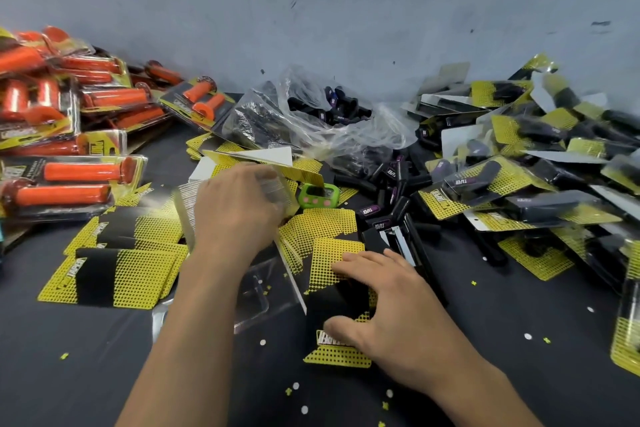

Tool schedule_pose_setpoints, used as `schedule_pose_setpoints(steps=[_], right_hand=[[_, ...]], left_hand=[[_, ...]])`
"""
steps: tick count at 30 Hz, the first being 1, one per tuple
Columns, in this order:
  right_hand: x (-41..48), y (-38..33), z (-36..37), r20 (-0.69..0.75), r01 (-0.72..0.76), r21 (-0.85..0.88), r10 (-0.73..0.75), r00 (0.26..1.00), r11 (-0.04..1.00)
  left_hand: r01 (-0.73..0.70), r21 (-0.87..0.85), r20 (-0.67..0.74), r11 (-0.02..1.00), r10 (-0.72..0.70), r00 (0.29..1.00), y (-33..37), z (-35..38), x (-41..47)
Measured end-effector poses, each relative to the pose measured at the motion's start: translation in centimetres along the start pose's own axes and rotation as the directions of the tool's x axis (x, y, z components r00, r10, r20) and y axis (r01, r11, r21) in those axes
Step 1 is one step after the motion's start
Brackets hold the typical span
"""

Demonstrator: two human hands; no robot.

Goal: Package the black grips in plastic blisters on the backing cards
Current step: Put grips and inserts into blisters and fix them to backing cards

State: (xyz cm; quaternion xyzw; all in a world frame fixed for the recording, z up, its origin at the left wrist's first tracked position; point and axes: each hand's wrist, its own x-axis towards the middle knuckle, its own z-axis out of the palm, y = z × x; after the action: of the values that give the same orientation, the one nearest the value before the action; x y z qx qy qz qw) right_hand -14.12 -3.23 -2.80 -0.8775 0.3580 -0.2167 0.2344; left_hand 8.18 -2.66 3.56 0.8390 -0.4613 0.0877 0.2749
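My right hand [388, 308] rests spread on a yellow-and-black backing card [337, 267] lying on the dark table, thumb on its lower part, fingers on its upper part. My left hand [239, 208] reaches into a stack of clear plastic blisters [188, 204] and grips one; the view there is blurred. Another clear blister [256, 291] lies flat under my left forearm. Loose black grips [388, 191] lie in a heap behind the card, and more sit in a clear plastic bag [322, 111].
Packaged orange grips [79, 170] are piled at the left. Packaged black grips [519, 180] are heaped at the right. Spare backing cards [114, 274] lie at the left front. A green timer [317, 196] and a black stapler [401, 236] sit mid-table. A grey wall stands behind.
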Motion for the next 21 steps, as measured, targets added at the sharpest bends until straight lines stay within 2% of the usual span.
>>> schedule_pose_setpoints(steps=[3,7,10,11,15,17,19,20,21], right_hand=[[-0.1,-0.2,-0.5,0.012,-0.011,0.044,0.011,1.0,0.999],[-0.2,-0.6,-1.2,0.231,0.086,-0.06,-0.07,0.97,0.994],[-0.3,-0.6,-1.3,0.209,0.116,-0.068,-0.099,0.973,0.991],[-0.3,-0.6,-1.3,0.182,0.121,-0.035,-0.113,0.977,0.992],[-0.9,-0.6,-1.2,0.022,0.082,0.159,-0.086,0.996,0.984],[-1.1,-0.7,-1.2,-0.009,0.055,0.21,-0.054,0.998,0.976],[-1.0,-0.6,-1.2,0.008,0.048,0.196,-0.05,0.999,0.979],[-0.9,-0.5,-1.2,0.024,0.053,0.172,-0.058,0.998,0.984],[-0.9,-0.5,-1.2,0.042,0.055,0.153,-0.062,0.997,0.987]], left_hand=[[0.005,-0.011,0.037,1.0,-0.004,0.999,0.5,-1.5,1.0],[-0.086,0.13,0.308,0.988,0.042,0.95,-0.3,-4.1,-0.2],[-0.18,0.261,0.428,0.948,0.053,0.902,-1.9,-4.5,-2.8],[-0.202,0.3,0.413,0.932,0.064,0.908,-2.2,-4.2,-3.5],[-0.162,0.365,0.184,0.917,0.099,0.978,-2.9,-2.1,-4.5],[-0.109,0.289,0.055,0.951,0.097,0.994,-2.9,-1.4,-4.8],[-0.118,0.141,-0.114,0.983,0.135,0.984,-3.2,-1.1,-4.7],[-0.159,0.096,-0.16,0.983,0.173,0.972,-3.4,-0.9,-4.4],[-0.189,0.102,-0.136,0.977,0.202,0.97,-3.7,-0.9,-3.7]])
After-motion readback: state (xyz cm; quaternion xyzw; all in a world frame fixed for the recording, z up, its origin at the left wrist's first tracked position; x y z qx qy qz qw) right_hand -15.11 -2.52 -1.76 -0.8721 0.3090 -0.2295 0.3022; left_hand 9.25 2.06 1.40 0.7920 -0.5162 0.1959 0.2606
